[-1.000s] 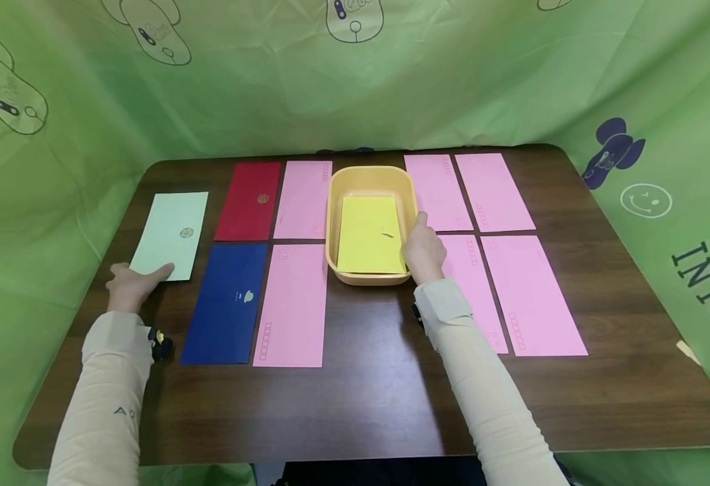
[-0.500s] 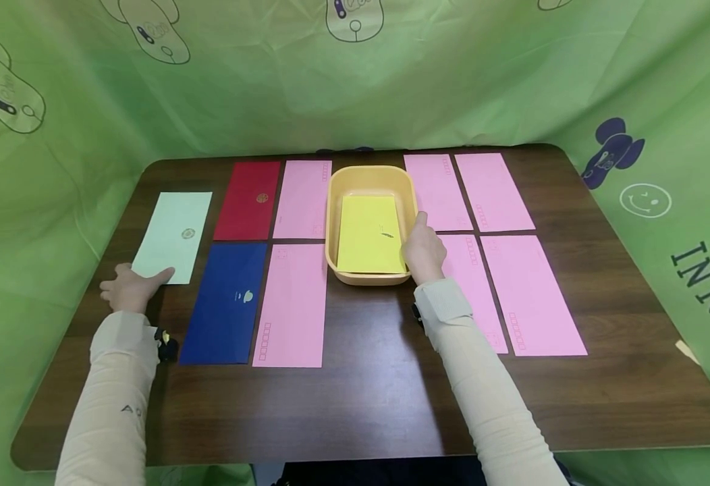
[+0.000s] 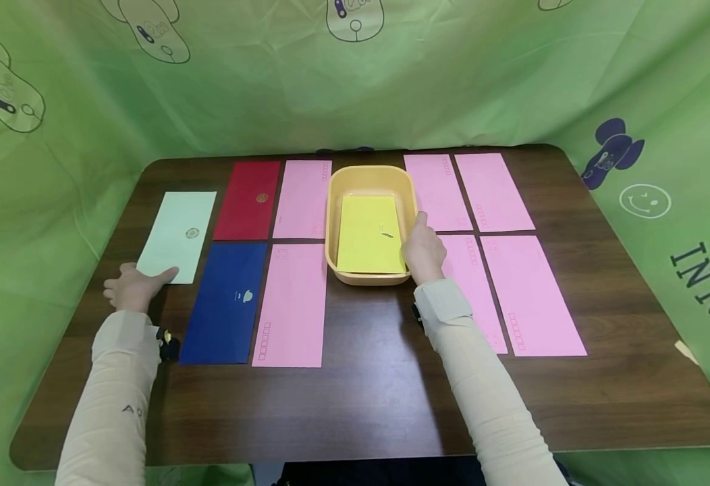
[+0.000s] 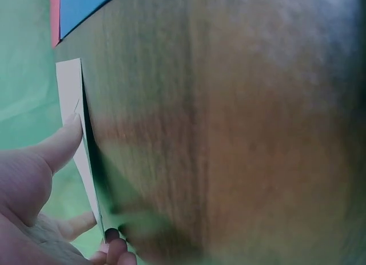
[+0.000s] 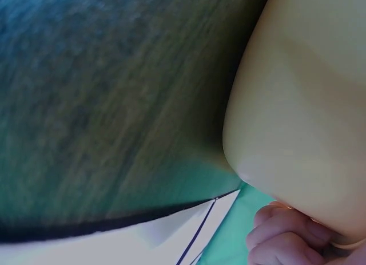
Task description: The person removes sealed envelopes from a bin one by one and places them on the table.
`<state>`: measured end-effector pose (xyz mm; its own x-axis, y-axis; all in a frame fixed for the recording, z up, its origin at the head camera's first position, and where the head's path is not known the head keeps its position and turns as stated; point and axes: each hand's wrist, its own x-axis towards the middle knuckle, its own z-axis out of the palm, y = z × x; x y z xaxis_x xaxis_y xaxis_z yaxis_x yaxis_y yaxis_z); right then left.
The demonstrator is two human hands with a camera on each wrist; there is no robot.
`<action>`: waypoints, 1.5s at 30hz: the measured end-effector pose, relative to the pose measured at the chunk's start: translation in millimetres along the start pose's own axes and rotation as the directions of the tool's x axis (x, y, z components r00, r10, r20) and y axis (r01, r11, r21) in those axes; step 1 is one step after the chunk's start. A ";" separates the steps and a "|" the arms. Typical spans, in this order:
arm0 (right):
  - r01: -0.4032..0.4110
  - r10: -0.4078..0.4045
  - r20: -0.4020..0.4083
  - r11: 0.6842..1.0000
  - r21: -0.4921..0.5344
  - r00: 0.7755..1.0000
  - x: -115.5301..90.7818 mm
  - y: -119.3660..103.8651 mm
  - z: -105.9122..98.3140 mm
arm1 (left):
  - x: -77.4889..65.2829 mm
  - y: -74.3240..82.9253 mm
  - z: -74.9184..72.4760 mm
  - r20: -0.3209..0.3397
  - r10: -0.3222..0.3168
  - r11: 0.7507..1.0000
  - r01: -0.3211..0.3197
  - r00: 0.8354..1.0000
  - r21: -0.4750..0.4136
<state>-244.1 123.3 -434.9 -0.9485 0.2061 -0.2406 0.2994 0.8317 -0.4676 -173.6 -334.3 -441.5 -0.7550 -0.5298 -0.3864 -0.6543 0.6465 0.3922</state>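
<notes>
My left hand (image 3: 133, 287) grips the near left corner of a pale mint envelope (image 3: 179, 226) at the table's left. In the left wrist view, the thumb (image 4: 60, 142) presses one face of the envelope (image 4: 70, 84) while fingertips wrap its edge. A shadow lies under that edge. My right hand (image 3: 424, 253) holds the right rim of a yellow plastic tub (image 3: 373, 174), its fingers (image 5: 280, 236) curled against the side in the right wrist view. Inside the tub lies a yellow envelope (image 3: 368, 233) with a small dark print.
Right of the mint envelope are a red envelope (image 3: 248, 200) and a blue envelope (image 3: 224, 304). Several pink envelopes (image 3: 294, 307) lie in rows on both sides of the tub. A green printed curtain (image 3: 258, 101) surrounds the brown table (image 3: 343, 418).
My left hand has shifted the mint envelope slightly to the right, towards the red and blue ones. The right hand and the tub have stayed still.
</notes>
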 end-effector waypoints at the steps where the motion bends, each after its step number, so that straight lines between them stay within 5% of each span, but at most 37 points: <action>1: 0.000 0.000 0.000 1.000 0.000 1.000 0.0 0.1 0.0 | 0.0 0.3 -0.1 0.003 0.000 1.000 0.000 1.000 0.006; 45: 0.001 -0.001 0.004 1.000 0.004 1.000 0.3 -0.1 -0.2 | -4.7 2.7 -1.9 0.042 0.030 0.999 -0.031 0.999 0.031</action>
<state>-244.5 123.5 -434.8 -0.9484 0.2032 -0.2434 0.2987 0.8300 -0.4710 -171.9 -331.1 -437.1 -0.7716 -0.4869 -0.4093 -0.6291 0.6791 0.3782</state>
